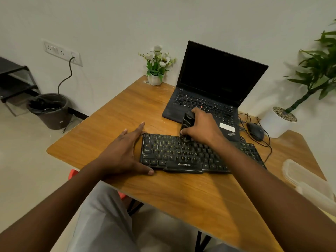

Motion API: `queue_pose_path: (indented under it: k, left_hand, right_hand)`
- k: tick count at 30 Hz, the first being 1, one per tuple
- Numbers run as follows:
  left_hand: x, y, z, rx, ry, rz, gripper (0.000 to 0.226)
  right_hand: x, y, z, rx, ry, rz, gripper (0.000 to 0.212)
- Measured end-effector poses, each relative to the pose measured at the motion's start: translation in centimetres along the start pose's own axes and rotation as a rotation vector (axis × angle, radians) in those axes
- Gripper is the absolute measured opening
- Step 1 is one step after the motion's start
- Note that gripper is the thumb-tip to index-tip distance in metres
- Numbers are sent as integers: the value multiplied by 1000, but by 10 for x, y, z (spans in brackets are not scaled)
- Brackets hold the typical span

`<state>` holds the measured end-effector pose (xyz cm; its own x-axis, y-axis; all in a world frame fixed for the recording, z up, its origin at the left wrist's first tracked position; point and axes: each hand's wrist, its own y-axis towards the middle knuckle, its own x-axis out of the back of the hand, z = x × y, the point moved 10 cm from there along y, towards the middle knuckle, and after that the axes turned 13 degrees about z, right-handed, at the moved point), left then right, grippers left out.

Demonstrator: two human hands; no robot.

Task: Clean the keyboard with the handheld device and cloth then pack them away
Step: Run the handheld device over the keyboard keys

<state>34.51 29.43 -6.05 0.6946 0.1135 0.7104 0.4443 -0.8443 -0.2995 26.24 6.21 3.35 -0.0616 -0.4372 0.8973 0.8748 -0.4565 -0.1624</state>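
A black Zebronics keyboard (pixel 181 155) lies on the wooden table (pixel 190 193), angled toward the front right. My right hand (pixel 201 128) grips a black handheld device (pixel 187 122) held upright, its lower end down on the keyboard's top rows near the middle. My left hand (pixel 125 151) rests flat against the keyboard's left edge, fingers straight along the side and thumb at the front left corner. No cloth shows in this view.
An open black laptop (pixel 209 91) stands behind the keyboard. A wired black mouse (pixel 255 130) lies at the right. A clear plastic container (pixel 309 180) sits at the right edge. A flower pot (pixel 156 77) stands at the back, a waste bin (pixel 51 110) on the floor left.
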Motion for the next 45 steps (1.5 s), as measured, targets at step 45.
queue_pose_path:
  k: [45]
  left_hand:
    - [6,-6,-16,-138,49,-81,147]
  right_hand:
    - [-75,-26,126,446,72,358,50]
